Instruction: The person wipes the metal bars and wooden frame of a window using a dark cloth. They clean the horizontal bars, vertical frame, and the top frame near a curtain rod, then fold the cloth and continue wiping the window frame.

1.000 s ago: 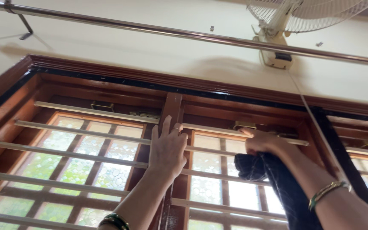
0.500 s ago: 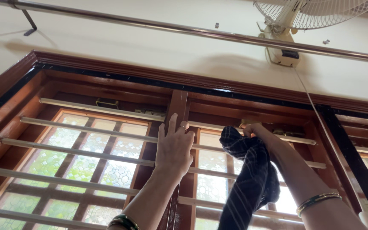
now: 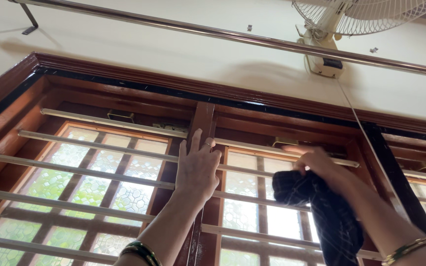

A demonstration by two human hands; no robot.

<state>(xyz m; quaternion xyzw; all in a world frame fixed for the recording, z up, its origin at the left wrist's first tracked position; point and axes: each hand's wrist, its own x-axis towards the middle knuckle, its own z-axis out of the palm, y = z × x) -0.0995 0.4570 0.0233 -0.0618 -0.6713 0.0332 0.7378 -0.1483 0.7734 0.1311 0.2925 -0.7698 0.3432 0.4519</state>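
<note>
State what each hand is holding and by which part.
The right hand grips a dark checked cloth by its bunched upper end; the rest hangs down. The left hand holds nothing: its open palm rests flat against the wooden window post.

We see daylight pouring in through the patterned frosted glass panes [image 3: 124, 189], which glare almost white at lower right. It leaves the dark red-brown wooden window frame [image 3: 124, 91] dim and backlit. The cream wall [image 3: 124, 47] above is evenly lit, with soft shadows under the long metal rod [image 3: 198, 30]. Our right hand [image 3: 316, 162] is blurred by motion.
</note>
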